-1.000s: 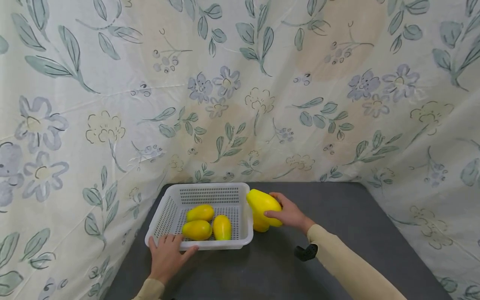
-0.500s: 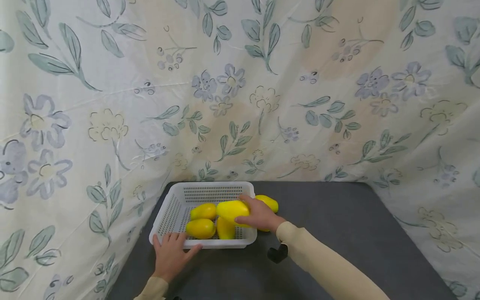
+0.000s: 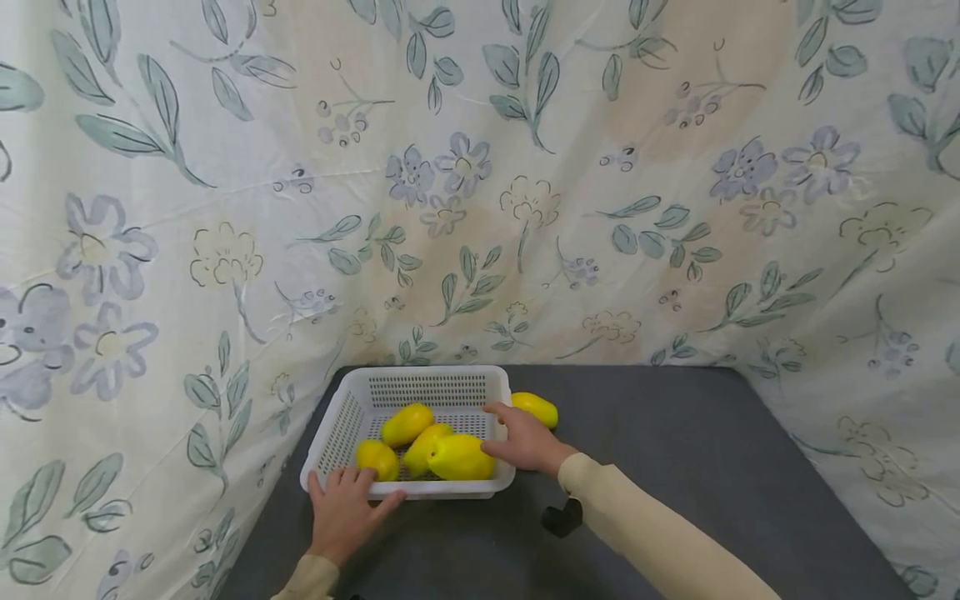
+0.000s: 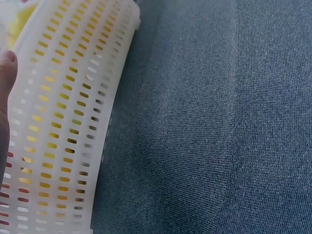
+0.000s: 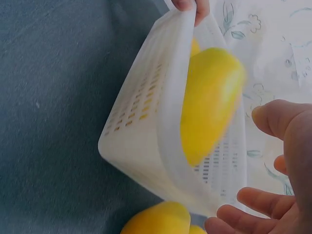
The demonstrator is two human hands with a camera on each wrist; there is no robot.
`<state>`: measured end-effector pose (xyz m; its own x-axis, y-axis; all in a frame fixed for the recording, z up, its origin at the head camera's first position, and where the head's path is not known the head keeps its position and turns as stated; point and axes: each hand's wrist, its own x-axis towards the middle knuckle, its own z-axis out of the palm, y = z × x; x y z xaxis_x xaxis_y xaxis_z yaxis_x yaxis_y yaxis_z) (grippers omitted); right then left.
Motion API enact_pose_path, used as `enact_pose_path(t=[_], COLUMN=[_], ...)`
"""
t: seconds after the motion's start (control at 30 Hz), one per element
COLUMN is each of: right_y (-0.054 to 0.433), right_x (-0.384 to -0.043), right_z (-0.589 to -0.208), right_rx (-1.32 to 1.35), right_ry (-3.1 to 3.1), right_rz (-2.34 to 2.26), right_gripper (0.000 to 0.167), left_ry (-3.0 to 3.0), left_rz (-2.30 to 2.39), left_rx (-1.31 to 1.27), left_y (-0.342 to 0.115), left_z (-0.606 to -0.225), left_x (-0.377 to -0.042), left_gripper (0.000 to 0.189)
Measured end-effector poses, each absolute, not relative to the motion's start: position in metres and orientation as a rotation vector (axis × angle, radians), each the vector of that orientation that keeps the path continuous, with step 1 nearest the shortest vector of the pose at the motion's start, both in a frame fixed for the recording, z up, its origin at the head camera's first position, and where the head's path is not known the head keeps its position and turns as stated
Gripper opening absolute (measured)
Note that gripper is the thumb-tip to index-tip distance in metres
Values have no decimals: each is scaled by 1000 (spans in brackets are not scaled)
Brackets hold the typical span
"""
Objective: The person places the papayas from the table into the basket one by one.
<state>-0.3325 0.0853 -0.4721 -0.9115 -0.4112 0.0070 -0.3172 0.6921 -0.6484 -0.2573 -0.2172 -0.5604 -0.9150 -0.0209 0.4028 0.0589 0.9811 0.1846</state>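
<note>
A white perforated plastic basket (image 3: 457, 490) holds several yellow papayas. The largest-looking papaya (image 3: 461, 457) lies at the front right of the basket, partly over another papaya (image 3: 426, 448). My left hand (image 3: 342, 512) grips the front left rim, thumb outside and fingers over the edge; its thumb (image 4: 7, 73) shows beside the basket wall (image 4: 105, 63). Over the right rim, my right hand (image 3: 528, 442) has its fingers spread and holds nothing. In the right wrist view, a gap separates its thumb (image 5: 273, 117) from the papaya (image 5: 212, 97) inside the basket.
Outside the basket's right wall, a papaya (image 3: 536, 408) lies on the dark grey tabletop (image 3: 637, 417), with more yellow beside it in the right wrist view. A flower-patterned curtain (image 3: 480, 208) hangs behind and along the sides.
My right hand has carried a papaya from the right over the rim and let it go inside the basket. The papayas there have shifted. My left hand has stayed at the rim.
</note>
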Motion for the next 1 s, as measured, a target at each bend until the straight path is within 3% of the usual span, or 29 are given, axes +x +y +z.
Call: enact_pose_path(t=[0.7,1.0], right_y=[184,241], right_x=[-340,-333], right_z=[-491,-494], right_rx=[-303,-120], right_ry=[2890,2840], right_rz=[-985,-1101], right_gripper=[57,64], left_ry=[-2719,-2734], left_rz=[-260,-291], left_rx=[-41,-40], left_y=[-216,-216], left_z=[-562,-557], left_x=[-258,-255], left_gripper=[63,66])
